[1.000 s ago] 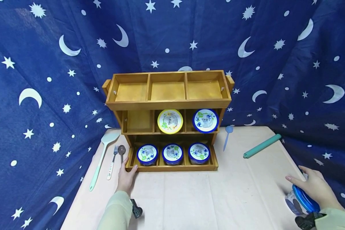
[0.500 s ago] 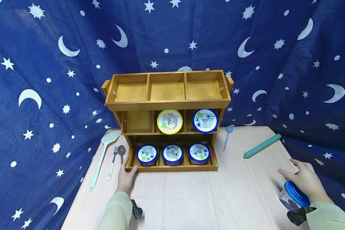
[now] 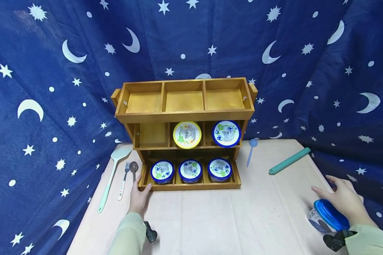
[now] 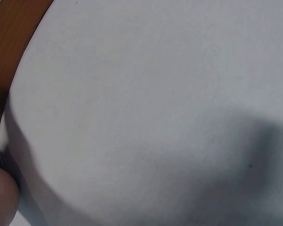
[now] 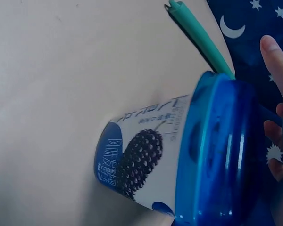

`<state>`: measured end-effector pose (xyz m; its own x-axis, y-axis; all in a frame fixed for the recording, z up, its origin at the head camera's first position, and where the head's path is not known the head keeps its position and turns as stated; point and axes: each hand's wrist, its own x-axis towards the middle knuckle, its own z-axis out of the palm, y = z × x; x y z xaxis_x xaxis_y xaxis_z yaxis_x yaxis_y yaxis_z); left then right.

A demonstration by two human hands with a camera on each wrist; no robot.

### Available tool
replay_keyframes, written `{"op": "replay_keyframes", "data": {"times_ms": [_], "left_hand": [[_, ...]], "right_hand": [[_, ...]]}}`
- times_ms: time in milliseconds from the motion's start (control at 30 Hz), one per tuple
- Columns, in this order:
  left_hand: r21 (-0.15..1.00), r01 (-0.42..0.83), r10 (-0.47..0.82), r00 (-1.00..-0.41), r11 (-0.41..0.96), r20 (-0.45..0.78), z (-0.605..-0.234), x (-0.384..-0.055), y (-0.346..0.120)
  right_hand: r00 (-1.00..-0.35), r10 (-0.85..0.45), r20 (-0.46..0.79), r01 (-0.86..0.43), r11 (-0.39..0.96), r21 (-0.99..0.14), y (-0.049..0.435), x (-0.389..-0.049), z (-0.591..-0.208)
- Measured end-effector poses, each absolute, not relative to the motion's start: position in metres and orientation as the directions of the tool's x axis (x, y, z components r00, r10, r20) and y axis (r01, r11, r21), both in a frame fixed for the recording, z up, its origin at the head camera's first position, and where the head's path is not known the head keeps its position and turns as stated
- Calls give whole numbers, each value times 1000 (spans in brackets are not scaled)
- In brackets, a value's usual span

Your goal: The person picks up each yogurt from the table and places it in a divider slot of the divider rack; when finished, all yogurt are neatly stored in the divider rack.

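Observation:
My left hand [image 3: 138, 198] holds the front left corner of a tiered wooden rack [image 3: 191, 187], its thumb at the front and fingers along the side. In the left wrist view the rack's edge [image 4: 12, 42] meets a fingertip at the lower left. At the right, my right hand [image 3: 347, 200] hovers over a yogurt cup [image 3: 319, 221] with a blue lid, thumb and fingers spread. The right wrist view shows the cup's blackberry print [image 5: 139, 160], with fingers beyond the lid [image 5: 221, 155]. Whether the hand touches the cup cannot be told.
Several lidded cups sit in the rack's lower tiers, one with a yellow rim [image 3: 187, 135]. A spatula [image 3: 110, 180], fork [image 3: 123, 184] and dark spoon [image 3: 134, 168] lie left. A blue spoon [image 3: 251, 152] and green roll [image 3: 289, 161] lie right. A starry curtain [image 3: 191, 42] hangs behind.
My right hand and the blue-lidded cup have shifted left together from the table's right side, then slightly back to the right. My left hand keeps its place on the rack.

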<state>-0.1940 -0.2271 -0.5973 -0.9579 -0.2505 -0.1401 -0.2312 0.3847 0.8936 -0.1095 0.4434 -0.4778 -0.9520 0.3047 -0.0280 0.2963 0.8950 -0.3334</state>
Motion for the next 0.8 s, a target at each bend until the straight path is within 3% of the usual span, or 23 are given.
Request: {"op": "replay_keyframes", "data": {"times_ms": [100, 367, 800], "left_hand": [[897, -228, -257, -957, 380, -134, -597, -195, -228], [895, -233, -259, -956, 381, -138, -596, -194, -228], [902, -231, -266, -954, 364, -137, -598, -194, -225]], "right_hand": [[-953, 300, -45, 298, 896, -329, 447, -110, -476], [-956, 162, -246, 245, 901, -359, 460, -105, -480], [-941, 74, -330, 203, 905, -374, 470, -94, -491]]}}
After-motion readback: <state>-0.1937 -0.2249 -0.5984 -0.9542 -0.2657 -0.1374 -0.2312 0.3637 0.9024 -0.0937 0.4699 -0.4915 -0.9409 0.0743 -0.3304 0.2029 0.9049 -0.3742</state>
